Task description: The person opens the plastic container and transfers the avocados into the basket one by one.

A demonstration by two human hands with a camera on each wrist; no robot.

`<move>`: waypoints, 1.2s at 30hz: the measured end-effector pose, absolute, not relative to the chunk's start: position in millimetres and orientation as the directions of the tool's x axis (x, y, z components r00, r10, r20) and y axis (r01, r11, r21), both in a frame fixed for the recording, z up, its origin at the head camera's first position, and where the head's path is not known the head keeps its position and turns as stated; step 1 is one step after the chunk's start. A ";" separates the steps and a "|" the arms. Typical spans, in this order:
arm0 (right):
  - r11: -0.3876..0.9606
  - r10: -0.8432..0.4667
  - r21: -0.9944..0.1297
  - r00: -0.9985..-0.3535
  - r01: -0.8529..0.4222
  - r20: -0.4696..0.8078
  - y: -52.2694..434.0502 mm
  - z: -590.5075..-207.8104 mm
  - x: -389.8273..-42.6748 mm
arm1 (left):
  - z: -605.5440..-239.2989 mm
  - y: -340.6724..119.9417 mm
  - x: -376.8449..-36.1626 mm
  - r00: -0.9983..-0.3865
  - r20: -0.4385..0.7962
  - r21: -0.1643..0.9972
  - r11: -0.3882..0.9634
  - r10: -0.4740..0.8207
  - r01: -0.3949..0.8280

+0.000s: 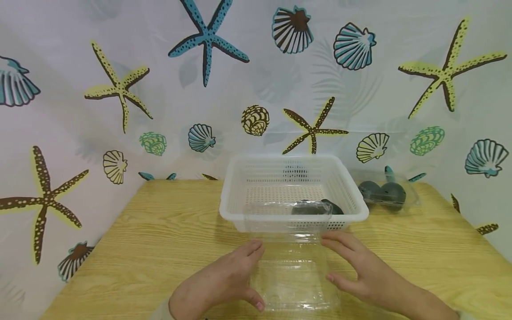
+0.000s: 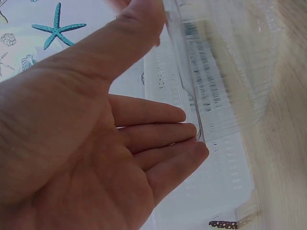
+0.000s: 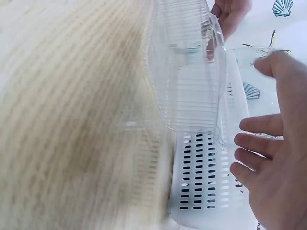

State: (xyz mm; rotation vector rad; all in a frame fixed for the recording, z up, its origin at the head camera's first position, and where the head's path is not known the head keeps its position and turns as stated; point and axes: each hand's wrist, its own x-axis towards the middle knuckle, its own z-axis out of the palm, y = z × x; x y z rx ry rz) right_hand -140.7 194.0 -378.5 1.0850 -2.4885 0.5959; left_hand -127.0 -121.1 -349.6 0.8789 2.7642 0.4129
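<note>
A clear plastic clamshell container point(image 1: 294, 284) stands on the table, its lid point(image 1: 288, 213) raised at the far side, in front of the basket. My left hand point(image 1: 224, 278) is at its left side, fingers extended; in the left wrist view the fingertips point(image 2: 199, 148) meet or nearly meet the clear edge. On the other side is my right hand point(image 1: 366, 271), its thumb and fingers spread. In the right wrist view the right fingers point(image 3: 259, 143) look straight and a little apart from the plastic. Neither hand curls round anything.
Behind the container sits a white perforated plastic basket point(image 1: 294, 218) with a few dark rounded items point(image 1: 332, 207) inside. To its right, another clear container point(image 1: 414, 198) holds two dark round items point(image 1: 392, 194). A patterned curtain point(image 1: 256, 80) hangs behind the wooden table point(image 1: 168, 222).
</note>
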 end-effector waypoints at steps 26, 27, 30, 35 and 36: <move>0.601 -0.673 -0.286 -0.665 -0.747 0.323 190.3 -388.8 -139.0 | -347.2 -123.8 -126.8 -0.796 -0.071 0.348 0.763 0.601 0.545; 0.595 -0.677 -0.288 -0.661 -0.750 0.325 189.3 -389.1 -139.6 | -347.3 -124.8 -126.9 -0.797 -0.072 0.349 0.764 0.600 0.543; 0.588 -0.680 -0.300 -0.660 -0.751 0.320 186.1 -389.7 -140.7 | -347.7 -127.3 -127.1 -0.799 -0.079 0.348 0.767 0.596 0.539; 0.586 -0.680 -0.309 -0.662 -0.749 0.316 180.9 -391.0 -140.0 | -348.8 -131.9 -127.5 -0.793 -0.076 0.340 0.763 0.604 0.549; 0.590 -0.676 -0.318 -0.670 -0.742 0.308 179.6 -390.9 -139.5 | -349.0 -133.5 -127.6 -0.791 -0.071 0.345 0.760 0.607 0.551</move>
